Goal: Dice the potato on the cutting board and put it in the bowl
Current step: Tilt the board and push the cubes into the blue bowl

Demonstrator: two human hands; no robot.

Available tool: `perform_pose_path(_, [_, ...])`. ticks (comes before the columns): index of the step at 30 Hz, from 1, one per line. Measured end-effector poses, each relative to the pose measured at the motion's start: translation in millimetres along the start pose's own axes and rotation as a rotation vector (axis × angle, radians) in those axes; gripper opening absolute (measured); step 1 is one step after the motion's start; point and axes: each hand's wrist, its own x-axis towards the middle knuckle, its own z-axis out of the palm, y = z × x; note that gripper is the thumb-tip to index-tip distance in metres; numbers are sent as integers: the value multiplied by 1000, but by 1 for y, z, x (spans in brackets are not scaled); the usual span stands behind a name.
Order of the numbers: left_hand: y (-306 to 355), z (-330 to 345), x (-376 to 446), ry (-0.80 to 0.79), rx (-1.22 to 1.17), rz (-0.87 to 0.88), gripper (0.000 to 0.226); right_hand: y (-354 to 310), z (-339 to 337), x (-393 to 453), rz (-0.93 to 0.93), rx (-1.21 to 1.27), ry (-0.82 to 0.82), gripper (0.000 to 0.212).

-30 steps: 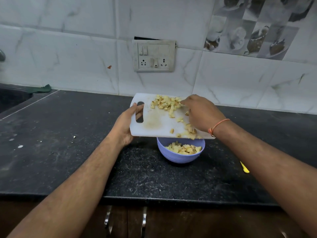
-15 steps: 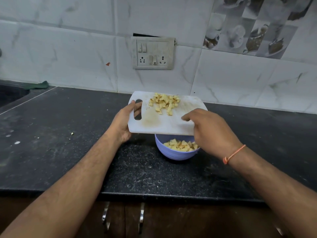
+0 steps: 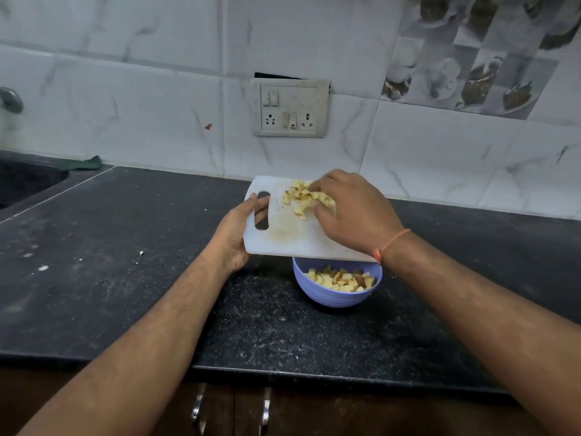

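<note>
My left hand (image 3: 234,232) grips the white cutting board (image 3: 284,237) at its handle slot and holds it tilted above the counter. A small pile of diced potato (image 3: 301,198) lies on the board's far part. My right hand (image 3: 349,212) rests on that pile with its fingers spread over the cubes. Under the board's near edge stands a lilac bowl (image 3: 333,294) on the black counter, holding more potato cubes (image 3: 341,280). The board hides the bowl's far rim.
The black stone counter (image 3: 125,247) carries crumbs and white specks at the left. A sink (image 3: 22,180) and a green cloth (image 3: 89,163) sit at the far left. A switch and socket plate (image 3: 290,108) is on the tiled wall. Cabinet handles (image 3: 232,410) show below.
My right hand has gone from the board's near right edge by the bowl back up onto the potato pile at the far side. The left hand keeps holding the board.
</note>
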Motion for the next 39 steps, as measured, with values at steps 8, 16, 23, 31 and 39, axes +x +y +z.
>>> perform_pose_path(8, [1,-6,5,27,21,-41,52,-17,50,63,-121,-203,-130,38])
perform_pose_path(16, [3,-3,0,85,60,-20,47,-15,41,23,-124,-182,-92,18])
perform_pose_path(23, [-1,2,0,76,45,-7,51,-7,19,-46,-171,-81,-147,14])
perform_pose_path(31, [0,2,-1,49,41,6,51,12,-15,-78,-129,59,-223,10])
perform_pose_path(39, [2,1,-1,68,68,6,51,43,-10,-3,59,252,10,21])
